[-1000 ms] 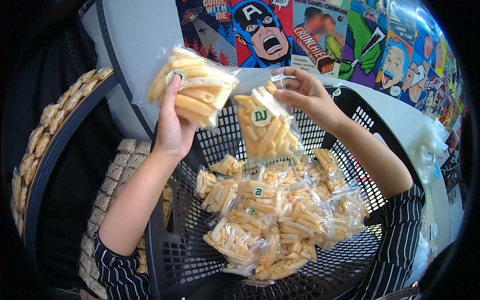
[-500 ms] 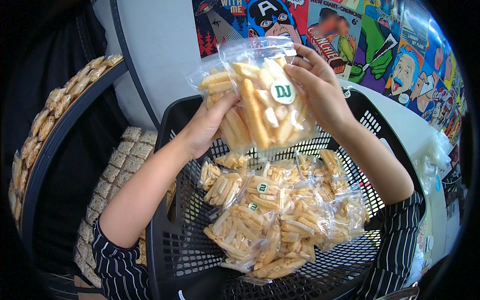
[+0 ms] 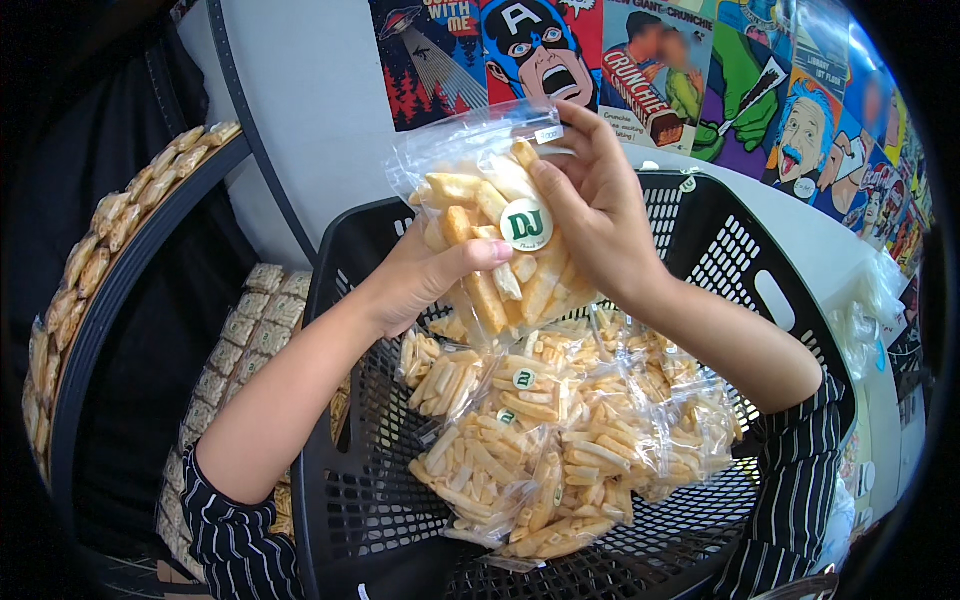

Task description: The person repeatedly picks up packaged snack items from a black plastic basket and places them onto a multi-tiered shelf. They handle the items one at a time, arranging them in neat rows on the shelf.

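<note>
A clear plastic bag of pale yellow stick snacks (image 3: 495, 235), marked with a round green-and-white sticker, is held up at the upper centre of the frame, above a black plastic basket (image 3: 345, 300). The bag is gripped from both sides: the left hand (image 3: 430, 275) is closed on its lower left part, thumb laid across the front, while the right hand (image 3: 595, 215) is closed on its right edge and top, fingers curled over the sealed end.

Directly beneath, in the centre and lower centre, a heap of similar snack bags (image 3: 555, 440) is seen lying in the basket. Striped sleeves (image 3: 235, 535) are visible at the lower corners.

Further out, at the left edge of the frame, a curved dark rack (image 3: 120, 290) lined with small packets is seen, with more square packets (image 3: 235, 345) stacked lower down beside the basket. A wall of comic-style posters (image 3: 640, 70) fills the upper right, and loose clear bags (image 3: 865, 320) hang at the right.

The thin film looks slippery and the sticks brittle; if the grip is tightened the contents could be crushed, and if it is loosened the bag could slip and drop, most likely into the basket.
</note>
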Action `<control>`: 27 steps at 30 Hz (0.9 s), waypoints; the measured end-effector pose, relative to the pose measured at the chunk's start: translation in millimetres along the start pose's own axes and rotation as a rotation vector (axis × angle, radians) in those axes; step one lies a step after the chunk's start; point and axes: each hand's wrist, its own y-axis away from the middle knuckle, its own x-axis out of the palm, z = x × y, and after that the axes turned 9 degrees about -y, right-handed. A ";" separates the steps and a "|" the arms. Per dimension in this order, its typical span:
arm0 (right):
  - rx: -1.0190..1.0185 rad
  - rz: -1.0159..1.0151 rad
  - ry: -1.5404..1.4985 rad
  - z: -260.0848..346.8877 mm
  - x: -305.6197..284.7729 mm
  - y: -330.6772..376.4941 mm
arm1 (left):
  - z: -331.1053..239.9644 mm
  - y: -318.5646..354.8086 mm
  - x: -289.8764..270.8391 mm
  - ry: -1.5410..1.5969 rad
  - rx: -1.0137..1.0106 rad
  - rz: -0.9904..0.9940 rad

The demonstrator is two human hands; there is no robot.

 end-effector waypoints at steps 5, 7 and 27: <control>-0.147 -0.106 0.116 -1.5 -4.4 -9.1 | 1.3 -5.9 -1.4 -0.051 0.038 -0.015; -0.129 -0.090 0.061 -3.1 -8.9 -12.0 | 3.0 -5.7 -4.0 -0.062 0.045 -0.026; 0.047 0.024 0.042 8.8 -20.4 -18.7 | 22.0 -10.8 -15.6 -0.226 0.042 -0.201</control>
